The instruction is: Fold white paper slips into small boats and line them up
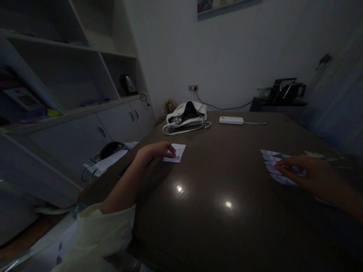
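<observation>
The left hand [159, 150] rests flat on the dark surface [221, 189], fingers loosely open with their tips on the edge of a small white paper [177, 153]. Well apart, the right hand [304, 172] lies open, palm down, on a fanned row of pale cards [276, 166], gripping none. Farther back sit a white handbag [185, 117] and a white power bank [231, 120] with its cable
</observation>
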`<act>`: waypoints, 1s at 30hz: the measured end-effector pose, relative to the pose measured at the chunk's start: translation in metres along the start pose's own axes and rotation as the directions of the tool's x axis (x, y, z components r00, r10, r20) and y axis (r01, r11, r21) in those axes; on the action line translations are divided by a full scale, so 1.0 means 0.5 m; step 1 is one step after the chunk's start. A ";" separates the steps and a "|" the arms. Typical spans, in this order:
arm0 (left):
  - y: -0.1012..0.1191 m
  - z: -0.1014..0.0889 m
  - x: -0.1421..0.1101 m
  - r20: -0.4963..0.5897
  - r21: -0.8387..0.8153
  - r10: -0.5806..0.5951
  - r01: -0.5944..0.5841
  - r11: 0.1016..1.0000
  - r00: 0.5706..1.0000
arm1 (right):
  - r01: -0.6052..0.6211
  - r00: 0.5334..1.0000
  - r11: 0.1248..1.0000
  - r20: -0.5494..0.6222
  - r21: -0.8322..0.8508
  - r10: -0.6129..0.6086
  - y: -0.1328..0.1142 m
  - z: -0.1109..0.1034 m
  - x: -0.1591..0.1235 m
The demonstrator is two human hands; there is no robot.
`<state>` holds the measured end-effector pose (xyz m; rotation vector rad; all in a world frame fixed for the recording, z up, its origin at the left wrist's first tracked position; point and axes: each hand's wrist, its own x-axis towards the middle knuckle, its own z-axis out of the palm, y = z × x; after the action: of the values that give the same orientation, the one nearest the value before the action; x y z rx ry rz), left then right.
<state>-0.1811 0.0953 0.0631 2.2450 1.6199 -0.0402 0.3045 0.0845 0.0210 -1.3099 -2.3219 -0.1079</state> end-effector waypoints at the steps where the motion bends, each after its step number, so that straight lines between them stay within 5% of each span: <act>1: 0.004 -0.001 0.000 -0.022 0.000 0.001 -0.001 1.000 1.000 | 0.001 1.000 1.000 0.006 0.007 -0.001 -0.002 -0.001 0.001; 5: 0.039 0.001 0.003 -0.237 0.019 0.023 -0.019 1.000 0.971 | 0.005 1.000 0.999 -0.004 0.049 -0.005 -0.022 -0.005 0.004; 10: 0.142 0.037 0.006 -0.533 0.020 0.122 -0.132 0.991 0.837 | -0.005 0.999 0.992 -0.031 0.125 0.009 -0.081 0.004 0.004; 12: 0.192 0.064 0.004 -0.528 -0.004 0.212 -0.252 0.968 0.822 | -0.020 0.996 0.980 -0.081 0.198 0.036 -0.120 0.009 0.002; 14: 0.237 0.095 0.001 -0.460 -0.172 0.352 -0.471 0.865 0.815 | -0.061 0.996 0.941 0.076 0.333 0.038 -0.164 0.011 -0.002; 16: 0.268 0.125 0.002 -0.377 -0.386 0.396 -0.531 0.755 0.837 | -0.097 0.978 0.876 0.208 0.472 -0.003 -0.206 0.011 -0.006; 20: 0.293 0.167 0.010 -0.277 -0.663 0.335 -0.432 0.611 0.900 | -0.258 0.917 0.758 0.399 0.600 -0.003 -0.255 0.016 -0.010; 25: 0.291 0.185 0.025 -0.235 -0.864 0.216 -0.306 0.399 0.948 | -0.515 0.854 0.378 0.497 0.769 0.153 -0.236 0.038 -0.008; 30: 0.288 0.193 0.033 -0.182 -0.736 0.237 -0.292 0.611 0.954 | -0.587 0.809 0.296 0.527 0.754 0.260 -0.209 0.067 -0.009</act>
<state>-0.0248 0.0413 0.0097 1.7632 1.0001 0.6824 0.2081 0.0344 0.0056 -1.2772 -1.5719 1.4557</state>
